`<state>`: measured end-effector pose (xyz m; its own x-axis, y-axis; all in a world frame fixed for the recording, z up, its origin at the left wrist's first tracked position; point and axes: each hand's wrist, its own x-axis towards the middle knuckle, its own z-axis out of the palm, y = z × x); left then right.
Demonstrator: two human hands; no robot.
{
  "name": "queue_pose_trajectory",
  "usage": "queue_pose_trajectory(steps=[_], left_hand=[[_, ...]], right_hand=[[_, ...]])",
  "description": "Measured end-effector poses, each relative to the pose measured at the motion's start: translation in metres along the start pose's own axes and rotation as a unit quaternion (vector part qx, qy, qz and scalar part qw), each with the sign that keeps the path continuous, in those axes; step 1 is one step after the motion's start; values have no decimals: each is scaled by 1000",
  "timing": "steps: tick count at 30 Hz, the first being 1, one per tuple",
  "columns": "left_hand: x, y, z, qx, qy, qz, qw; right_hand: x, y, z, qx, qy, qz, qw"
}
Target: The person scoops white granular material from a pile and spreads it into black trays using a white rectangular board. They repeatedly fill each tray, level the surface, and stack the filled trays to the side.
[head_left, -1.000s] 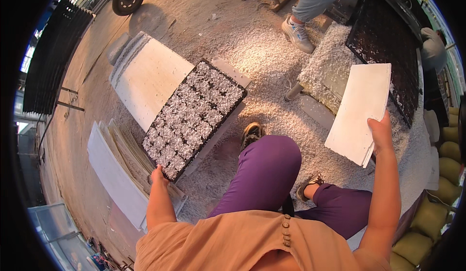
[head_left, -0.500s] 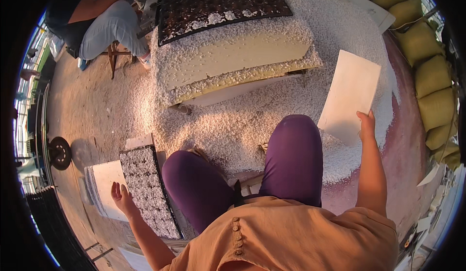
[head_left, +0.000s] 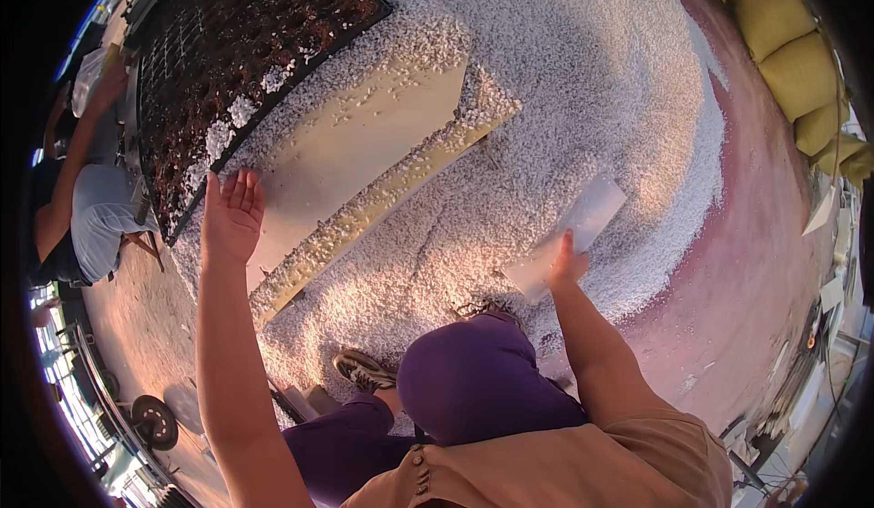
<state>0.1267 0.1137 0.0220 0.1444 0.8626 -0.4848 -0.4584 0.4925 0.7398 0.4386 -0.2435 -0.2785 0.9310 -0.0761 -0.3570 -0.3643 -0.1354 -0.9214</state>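
- Hands first: the right hand (head_left: pixel 566 264), at 3 o'clock, grips a white sheet (head_left: pixel 596 209), its thumb laid on the face.
- Sheet: slanted, its long sides running from about 7 to 1 o'clock, above white granules (head_left: pixel 583 80); whether its far edge touches them I cannot tell.
- Left hand (head_left: pixel 233 218), at 9 o'clock, is spread open and holds nothing, palm showing; thumb tip right by the near edge of a black tray, contact unclear.
- Tray (head_left: pixel 246 71): at 10 o'clock, cells filled with dark brown soil, white clumps along its near edge.
- Counter (head_left: pixel 364 135): at 11 o'clock, pale, carrying the tray; granules coat its yellowish front edge.
- Granules spread thickly from 12 to 3 o'clock, reaching pinkish floor (head_left: pixel 728 308).
- Yellow-green sacks (head_left: pixel 785 48) line up at 2 o'clock.
- Co-worker (head_left: pixel 105 221) in pale trousers sits at 9 o'clock, beyond the tray.
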Motion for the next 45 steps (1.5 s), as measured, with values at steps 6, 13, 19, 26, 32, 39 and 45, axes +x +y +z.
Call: queue_pose_trajectory(steps=[6, 13, 19, 26, 32, 39, 45], left_hand=[[37, 9, 32, 56, 88, 26, 994], [7, -10, 38, 58, 176, 30, 982], [-11, -23, 45, 98, 183, 4, 978], [-42, -34, 37, 86, 164, -76, 980], [-84, 25, -1, 243, 8, 30, 969], [-41, 50, -131, 395, 264, 103, 874], [-36, 39, -114, 275, 226, 72, 932]], right_hand=[[18, -13, 103, 300, 33, 235, 924], [24, -7, 57, 222, -39, 272, 936], [48, -116, 55, 213, -223, 211, 928], [84, -328, 167, 151, -378, 84, 909], [95, -460, 278, -455, -217, -396, 768], [-209, -488, 319, -439, -344, -536, 633], [-242, -499, 320, -283, -443, -498, 690]])
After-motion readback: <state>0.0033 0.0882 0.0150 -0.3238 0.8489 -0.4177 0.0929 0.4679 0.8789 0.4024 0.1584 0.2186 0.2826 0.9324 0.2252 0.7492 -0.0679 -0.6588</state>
